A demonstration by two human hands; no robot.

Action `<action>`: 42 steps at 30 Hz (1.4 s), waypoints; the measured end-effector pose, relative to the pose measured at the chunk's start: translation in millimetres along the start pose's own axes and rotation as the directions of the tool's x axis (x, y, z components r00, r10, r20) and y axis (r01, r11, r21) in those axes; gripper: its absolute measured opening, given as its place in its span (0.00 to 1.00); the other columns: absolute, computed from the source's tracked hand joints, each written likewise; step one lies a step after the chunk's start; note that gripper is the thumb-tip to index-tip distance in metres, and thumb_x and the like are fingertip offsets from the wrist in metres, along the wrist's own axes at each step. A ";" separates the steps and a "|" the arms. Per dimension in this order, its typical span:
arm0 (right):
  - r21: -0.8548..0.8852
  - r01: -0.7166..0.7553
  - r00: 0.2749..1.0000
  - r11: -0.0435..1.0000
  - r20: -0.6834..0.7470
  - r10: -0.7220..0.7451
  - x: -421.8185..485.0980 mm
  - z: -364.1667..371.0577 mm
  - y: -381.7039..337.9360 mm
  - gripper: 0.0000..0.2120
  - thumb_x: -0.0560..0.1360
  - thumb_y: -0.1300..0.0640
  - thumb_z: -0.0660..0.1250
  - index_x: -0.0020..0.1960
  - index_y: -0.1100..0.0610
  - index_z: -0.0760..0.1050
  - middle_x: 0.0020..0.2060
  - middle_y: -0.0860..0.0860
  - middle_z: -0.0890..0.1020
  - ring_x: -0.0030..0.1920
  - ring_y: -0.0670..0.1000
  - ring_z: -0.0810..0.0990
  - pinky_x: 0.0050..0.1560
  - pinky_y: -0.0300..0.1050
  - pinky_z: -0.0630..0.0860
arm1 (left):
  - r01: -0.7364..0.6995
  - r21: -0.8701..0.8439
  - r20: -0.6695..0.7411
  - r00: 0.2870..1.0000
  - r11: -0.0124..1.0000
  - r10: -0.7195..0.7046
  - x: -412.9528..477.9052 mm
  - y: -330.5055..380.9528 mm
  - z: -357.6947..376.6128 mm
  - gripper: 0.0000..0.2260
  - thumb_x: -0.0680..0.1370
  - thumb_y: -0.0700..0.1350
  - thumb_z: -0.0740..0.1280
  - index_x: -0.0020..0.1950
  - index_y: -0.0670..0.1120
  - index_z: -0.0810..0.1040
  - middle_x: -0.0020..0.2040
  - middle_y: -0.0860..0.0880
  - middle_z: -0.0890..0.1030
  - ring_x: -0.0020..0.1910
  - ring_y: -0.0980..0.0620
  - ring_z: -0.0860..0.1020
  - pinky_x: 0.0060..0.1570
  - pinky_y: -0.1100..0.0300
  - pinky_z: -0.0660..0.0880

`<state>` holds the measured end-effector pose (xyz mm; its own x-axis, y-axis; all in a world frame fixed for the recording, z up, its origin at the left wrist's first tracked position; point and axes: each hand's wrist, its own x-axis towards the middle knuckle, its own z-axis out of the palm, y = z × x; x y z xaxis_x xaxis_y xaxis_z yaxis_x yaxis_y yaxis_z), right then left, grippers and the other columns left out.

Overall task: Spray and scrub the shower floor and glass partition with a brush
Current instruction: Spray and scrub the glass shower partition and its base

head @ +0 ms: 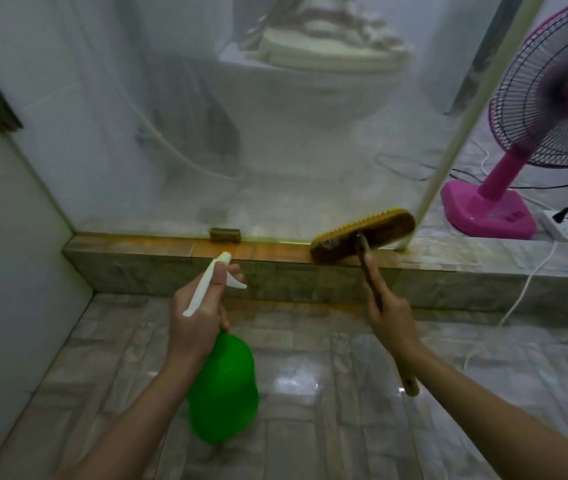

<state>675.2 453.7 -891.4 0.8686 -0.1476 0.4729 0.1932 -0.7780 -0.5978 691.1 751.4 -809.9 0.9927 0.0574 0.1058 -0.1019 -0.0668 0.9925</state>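
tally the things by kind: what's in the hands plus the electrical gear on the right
spray bottle: 1, held by the left hand
brush: 1, held by the right hand
fan: 1
power strip: 1
Total: 4

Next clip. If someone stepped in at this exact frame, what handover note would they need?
Left hand grips the green spray bottle, nozzle toward the curb.
Right hand grips the brush by its handle; its head rests on the curb at the glass partition's foot, near the right post.
Done: floor glistens; how much is scrubbed, cannot tell.
Left: orange staining on the curb, hazy glass.
Mind the white cable draped over the curb.
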 end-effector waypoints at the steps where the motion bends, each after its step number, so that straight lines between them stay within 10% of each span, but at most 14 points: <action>1: 0.036 -0.027 1.000 0.999 -0.005 0.028 1.8 3.8 -9.7 0.32 0.81 0.59 0.58 0.76 0.37 0.48 0.27 0.48 0.73 0.23 0.48 0.69 0.26 0.47 0.69 | 0.006 0.010 0.004 1.000 1.000 -0.006 -0.3 -1.2 0.7 0.14 0.79 0.60 0.60 0.45 0.61 0.86 0.43 0.39 0.85 0.20 0.53 0.71 0.23 0.62 0.69; 7: 0.116 0.109 0.982 0.987 -0.169 -0.088 91.3 5.2 -88.1 0.26 0.83 0.57 0.55 0.77 0.49 0.49 0.26 0.52 0.70 0.23 0.48 0.67 0.25 0.37 0.64 | 0.045 0.025 0.014 0.999 0.999 -0.046 -3.9 -8.8 3.4 0.13 0.79 0.62 0.60 0.48 0.63 0.84 0.45 0.55 0.87 0.21 0.54 0.72 0.24 0.62 0.70; 12: 0.094 -0.092 0.993 0.991 0.084 0.084 1.4 21.7 -27.3 0.29 0.82 0.57 0.56 0.77 0.39 0.49 0.29 0.53 0.75 0.22 0.46 0.66 0.26 0.42 0.67 | 0.043 0.024 -0.004 0.999 0.999 -0.042 -9.8 -12.1 -5.4 0.20 0.79 0.61 0.59 0.52 0.50 0.85 0.47 0.51 0.87 0.21 0.55 0.71 0.24 0.64 0.70; 16: 0.200 -0.387 0.915 0.900 -0.041 0.402 -15.7 33.5 -34.3 0.26 0.83 0.54 0.54 0.77 0.37 0.50 0.46 0.64 0.80 0.24 0.47 0.65 0.26 0.42 0.66 | 0.045 0.055 -0.011 0.999 0.997 -0.045 -11.8 -7.1 -13.5 0.17 0.81 0.58 0.59 0.49 0.52 0.85 0.46 0.52 0.87 0.20 0.55 0.71 0.24 0.64 0.70; 25: 0.224 -0.348 0.917 0.910 0.283 0.281 26.6 60.2 -93.5 0.26 0.83 0.56 0.55 0.77 0.41 0.53 0.33 0.49 0.76 0.26 0.44 0.65 0.28 0.39 0.65 | 0.063 0.032 -0.033 0.998 0.997 -0.062 -3.3 -4.8 -25.2 0.15 0.79 0.60 0.59 0.46 0.60 0.85 0.50 0.52 0.87 0.20 0.55 0.71 0.23 0.66 0.70; 28: 0.230 -0.369 0.929 0.901 0.133 0.346 12.7 24.4 -61.7 0.26 0.82 0.58 0.56 0.77 0.42 0.55 0.54 0.44 0.80 0.25 0.40 0.67 0.29 0.34 0.67 | 0.061 0.045 -0.046 0.997 0.997 -0.059 -3.5 -3.9 -31.9 0.16 0.82 0.58 0.59 0.42 0.71 0.83 0.45 0.58 0.87 0.20 0.55 0.70 0.23 0.65 0.70; 32: 0.256 -0.484 0.860 0.837 -0.038 0.509 0.8 17.6 -62.5 0.26 0.83 0.58 0.55 0.77 0.43 0.54 0.47 0.59 0.83 0.31 0.58 0.75 0.32 0.45 0.72 | 0.080 0.030 -0.081 0.994 0.996 -0.077 -7.1 -4.5 -40.8 0.14 0.81 0.59 0.60 0.42 0.69 0.84 0.46 0.56 0.87 0.20 0.55 0.70 0.22 0.66 0.69; 34: 0.266 -0.422 0.904 0.867 0.048 0.425 6.4 47.0 -86.4 0.27 0.82 0.58 0.56 0.77 0.42 0.53 0.57 0.59 0.81 0.28 0.55 0.71 0.28 0.38 0.69 | 0.101 0.026 -0.104 0.990 0.995 -0.098 -7.8 -7.8 -44.5 0.12 0.79 0.61 0.61 0.44 0.65 0.84 0.48 0.54 0.87 0.20 0.55 0.71 0.23 0.66 0.69; 39: 0.252 -0.307 0.928 0.918 0.294 0.230 24.8 118.5 -138.1 0.28 0.82 0.56 0.56 0.77 0.41 0.51 0.27 0.49 0.74 0.21 0.43 0.64 0.24 0.36 0.64 | 0.132 0.105 -0.122 0.985 0.986 -0.119 -9.2 -13.7 -57.9 0.12 0.80 0.60 0.60 0.45 0.64 0.84 0.49 0.52 0.87 0.21 0.54 0.72 0.25 0.63 0.71; 42: 0.295 -0.233 0.953 0.927 0.261 0.156 14.0 99.6 -124.0 0.27 0.82 0.57 0.58 0.77 0.41 0.54 0.35 0.50 0.81 0.23 0.43 0.65 0.27 0.38 0.65 | 0.118 0.126 -0.167 0.981 0.985 -0.096 -12.4 -12.9 -76.0 0.15 0.82 0.59 0.60 0.41 0.72 0.83 0.45 0.56 0.87 0.20 0.55 0.72 0.25 0.63 0.70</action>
<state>708.8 608.9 -875.2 0.9767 -0.1026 0.1883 0.1116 -0.5067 -0.8548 675.2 827.2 -819.4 0.9732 0.2293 0.0188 0.0245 -0.1844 0.9825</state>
